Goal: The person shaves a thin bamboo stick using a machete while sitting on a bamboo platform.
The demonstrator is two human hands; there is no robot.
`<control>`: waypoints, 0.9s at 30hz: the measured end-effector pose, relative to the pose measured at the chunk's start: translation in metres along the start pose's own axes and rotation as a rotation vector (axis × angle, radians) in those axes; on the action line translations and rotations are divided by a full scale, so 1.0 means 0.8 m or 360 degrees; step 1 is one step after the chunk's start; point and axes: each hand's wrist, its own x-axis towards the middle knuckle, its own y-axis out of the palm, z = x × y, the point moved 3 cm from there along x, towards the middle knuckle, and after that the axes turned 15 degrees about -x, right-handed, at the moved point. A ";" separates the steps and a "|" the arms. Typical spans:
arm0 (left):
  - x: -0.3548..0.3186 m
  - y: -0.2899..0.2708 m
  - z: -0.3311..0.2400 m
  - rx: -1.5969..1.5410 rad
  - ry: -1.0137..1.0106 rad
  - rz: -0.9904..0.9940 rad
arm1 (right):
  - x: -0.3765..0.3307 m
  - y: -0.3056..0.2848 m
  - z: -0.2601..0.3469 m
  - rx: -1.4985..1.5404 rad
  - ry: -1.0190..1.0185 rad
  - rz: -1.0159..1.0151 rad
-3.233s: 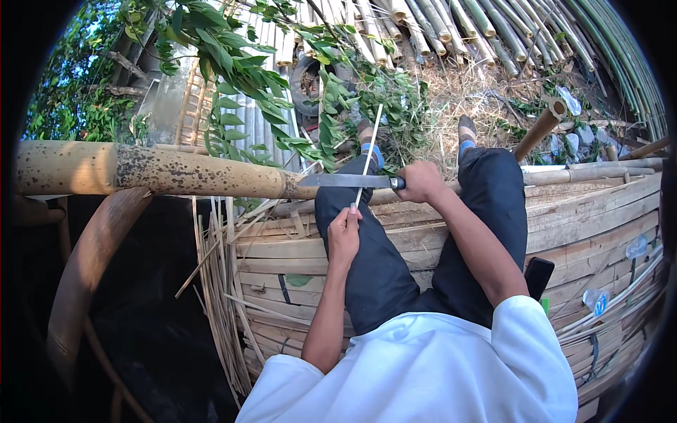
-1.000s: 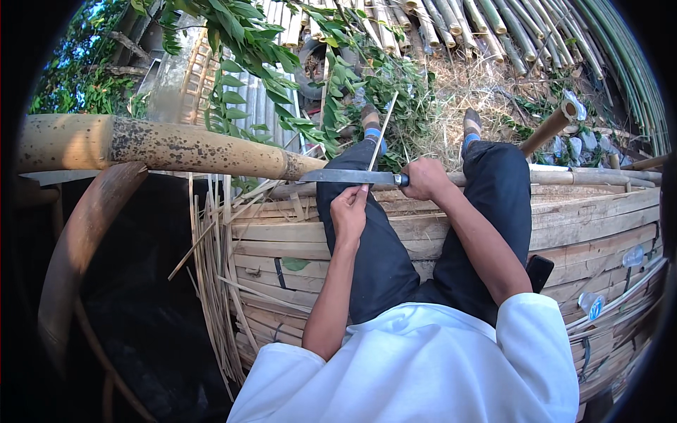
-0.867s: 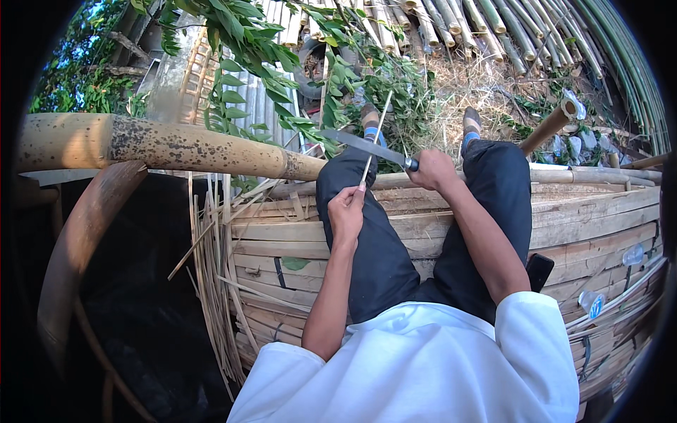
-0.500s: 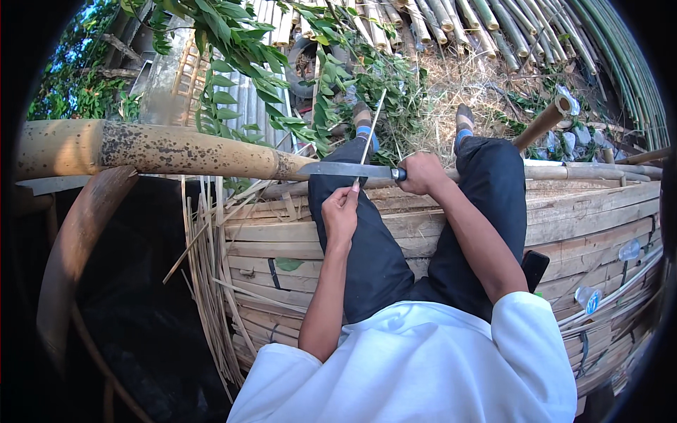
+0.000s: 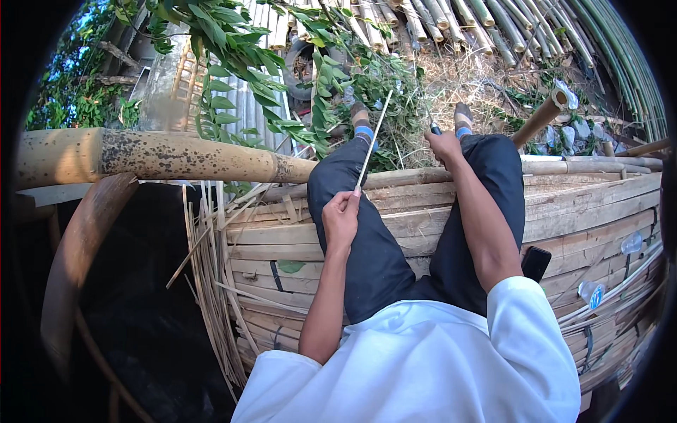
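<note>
Strip [image 5: 374, 141], pale and slender, juts forward from the left hand [image 5: 340, 221] pinching it; the right hand [image 5: 444, 146] grips a dark-handled knife [image 5: 436, 130].

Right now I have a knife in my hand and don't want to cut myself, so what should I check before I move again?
1. Left hand gripping the pale strip at its near end: ok.
2. Right hand around the handle of the knife: ok.
3. Knife apart from the strip and left hand: ok.
4. Which way the cutting edge faces: cannot tell, too thin from this angle.
5. Left leg out from behind the strip in this view: not ok, they overlap.
6. Phone away from the knife: ok.
</note>
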 end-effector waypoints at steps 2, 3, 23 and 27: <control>0.003 -0.007 0.006 0.0124 0.0092 -0.0095 | -0.024 0.028 0.018 0.0638 -0.0063 0.0042; 0.009 -0.005 0.007 0.0117 0.0130 -0.0096 | -0.031 0.034 0.028 0.0803 -0.0105 0.0089; 0.015 -0.008 0.002 0.0306 0.0137 -0.0096 | -0.113 0.026 0.071 -0.1026 -0.1051 0.0062; 0.008 -0.004 0.002 0.0299 0.0166 -0.0069 | -0.095 0.008 0.064 -0.0824 -0.0855 0.0018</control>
